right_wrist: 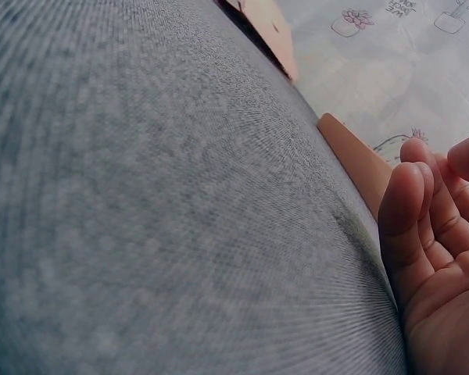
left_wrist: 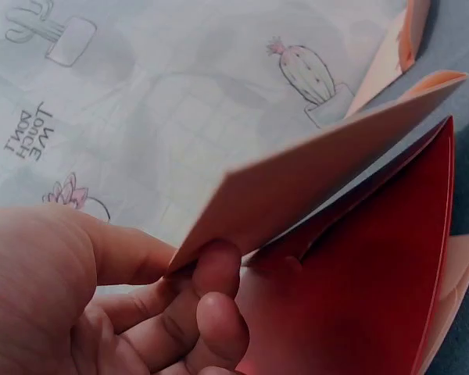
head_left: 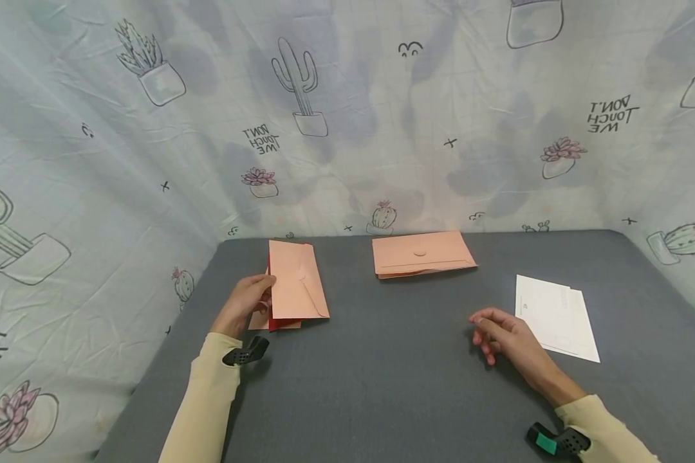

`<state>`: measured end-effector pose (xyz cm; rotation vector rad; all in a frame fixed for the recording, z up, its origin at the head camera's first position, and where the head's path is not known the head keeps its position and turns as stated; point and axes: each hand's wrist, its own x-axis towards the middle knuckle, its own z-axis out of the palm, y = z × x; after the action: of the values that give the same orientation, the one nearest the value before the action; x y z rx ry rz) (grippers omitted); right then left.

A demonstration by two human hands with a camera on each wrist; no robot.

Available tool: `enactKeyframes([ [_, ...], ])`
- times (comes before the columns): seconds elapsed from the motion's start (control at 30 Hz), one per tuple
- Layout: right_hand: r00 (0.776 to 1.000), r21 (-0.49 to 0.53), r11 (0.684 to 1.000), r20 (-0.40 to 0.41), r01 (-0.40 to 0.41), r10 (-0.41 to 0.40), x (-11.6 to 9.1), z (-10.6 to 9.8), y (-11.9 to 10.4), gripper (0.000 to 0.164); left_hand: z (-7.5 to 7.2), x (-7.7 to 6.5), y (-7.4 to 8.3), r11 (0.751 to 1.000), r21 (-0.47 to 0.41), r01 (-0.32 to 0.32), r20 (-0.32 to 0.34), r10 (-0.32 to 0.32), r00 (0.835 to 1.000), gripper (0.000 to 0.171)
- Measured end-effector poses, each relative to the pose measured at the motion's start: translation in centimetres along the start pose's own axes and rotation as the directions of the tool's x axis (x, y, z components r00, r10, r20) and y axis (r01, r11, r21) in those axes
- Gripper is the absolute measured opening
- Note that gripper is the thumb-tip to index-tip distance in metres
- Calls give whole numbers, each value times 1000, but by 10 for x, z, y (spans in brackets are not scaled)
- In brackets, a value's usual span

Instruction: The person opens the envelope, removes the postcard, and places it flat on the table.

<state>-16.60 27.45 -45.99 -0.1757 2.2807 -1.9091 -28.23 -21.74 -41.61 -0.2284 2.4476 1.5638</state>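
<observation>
One envelope (head_left: 293, 278), pinched by the left hand (head_left: 245, 302) near the table's (head_left: 370, 373) left edge, may drag the red envelope (left_wrist: 359, 273) if edges catch, right hand (head_left: 508, 339) loosely curled.

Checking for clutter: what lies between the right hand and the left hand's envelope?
In the head view, bare grey tabletop separates the right hand from that peach envelope.

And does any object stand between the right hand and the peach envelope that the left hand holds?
Nothing visible does: only grey tabletop lies between the right hand and the held peach envelope. Farther back, another peach envelope lies off this path.
</observation>
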Motion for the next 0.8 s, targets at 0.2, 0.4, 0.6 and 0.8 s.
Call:
enactKeyframes([
  [0.2, 1000, 5, 1000, 3, 6, -7, -1, 0, 1, 38, 1, -7, 8, 998, -44, -54, 15, 54, 998, 33],
  [0.4, 1000, 8, 1000, 7, 8, -8, -1, -1, 0, 38, 5, -13, 20, 994, -73, -86, 30, 88, 996, 34],
  [0.6, 1000, 10, 1000, 11, 11, -11, -1, -1, 1, 38, 11, -18, 29, 990, -66, -125, 63, 129, 990, 34],
  [0.8, 1000, 8, 1000, 9, 14, -14, -1, -1, 1, 38, 15, -20, 33, 985, -73, -157, 102, 164, 981, 34],
])
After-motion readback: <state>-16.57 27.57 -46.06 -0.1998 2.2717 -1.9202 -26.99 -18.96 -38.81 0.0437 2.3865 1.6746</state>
